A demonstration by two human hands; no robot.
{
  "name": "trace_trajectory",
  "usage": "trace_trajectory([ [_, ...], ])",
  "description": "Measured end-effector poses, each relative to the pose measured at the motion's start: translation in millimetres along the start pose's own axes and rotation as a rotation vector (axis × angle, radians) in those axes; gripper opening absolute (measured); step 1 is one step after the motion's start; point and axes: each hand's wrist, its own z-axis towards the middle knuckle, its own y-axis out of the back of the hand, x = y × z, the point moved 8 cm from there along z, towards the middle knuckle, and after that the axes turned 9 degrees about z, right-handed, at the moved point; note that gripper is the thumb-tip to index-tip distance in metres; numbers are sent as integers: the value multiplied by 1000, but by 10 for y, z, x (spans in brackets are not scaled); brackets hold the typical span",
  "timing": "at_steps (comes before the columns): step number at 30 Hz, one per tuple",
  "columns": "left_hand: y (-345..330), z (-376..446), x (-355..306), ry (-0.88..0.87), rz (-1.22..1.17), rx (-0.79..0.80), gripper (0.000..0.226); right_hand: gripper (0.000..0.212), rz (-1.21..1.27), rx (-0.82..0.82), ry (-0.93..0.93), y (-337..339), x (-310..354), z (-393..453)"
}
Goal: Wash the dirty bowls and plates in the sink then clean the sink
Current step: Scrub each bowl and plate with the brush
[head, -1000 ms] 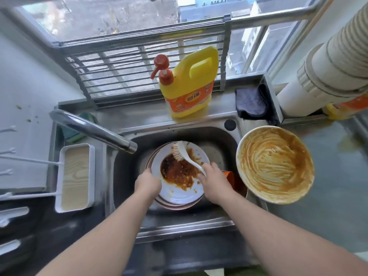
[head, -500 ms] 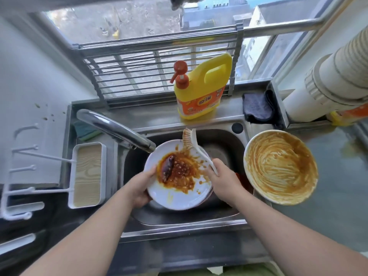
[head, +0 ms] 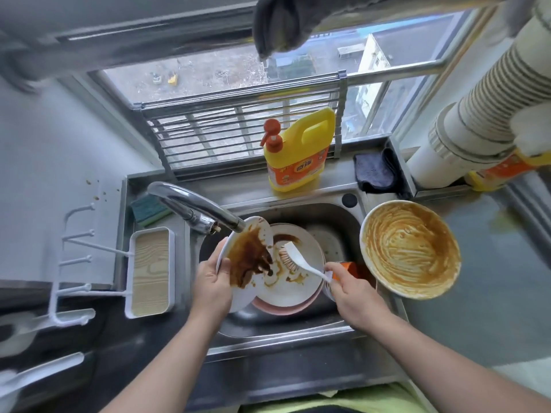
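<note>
A yellow plastic detergent jug with an orange pump point(head: 299, 150) stands on the steel ledge behind the stainless steel sink point(head: 298, 326), with a dark folded cloth point(head: 372, 171) to its right and a green-and-blue sponge point(head: 147, 208) at the left corner. The curved chrome faucet point(head: 193, 208) reaches in from the left, and its spout end overlaps the upper rim of the tilted white round plate point(head: 249, 260), crowding that side of the basin. A white tray with a wood-grain insert point(head: 150, 271) hangs on a white rack beside the sink. On the counter to the right, its rim overhanging the sink edge, sits a wide white bowl smeared all over with tan sauce point(head: 410, 248).

The left hand point(head: 213, 283) grips the tilted plate at its lower left rim, thumb curled over the face. The plate leans up on edge, its face turned right toward the brush, dark brown sauce running down it. Below it in the basin lies a second white plate with sauce streaks point(head: 295, 269), stacked on a pinkish dish point(head: 286, 308).

The right hand point(head: 351, 293) is closed around the end of a white plastic dish brush point(head: 298, 259). Its handle runs diagonally from lower right to upper left, the tan bristle head pointing down-left, close to the tilted plate's face. An orange object point(head: 351, 268) shows just behind the right hand.
</note>
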Motion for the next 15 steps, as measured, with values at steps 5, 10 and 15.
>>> trace_trajectory([
  [5,-238,-240,62,381,-519,-212,31,33,-57,239,170,-605,523,-304],
  [10,-472,-413,213,558,-728,-224,33,16,-97,142,96,-742,669,120],
  [15,-472,-373,384,711,-808,-286,38,38,-308,177,3,-515,195,-78],
])
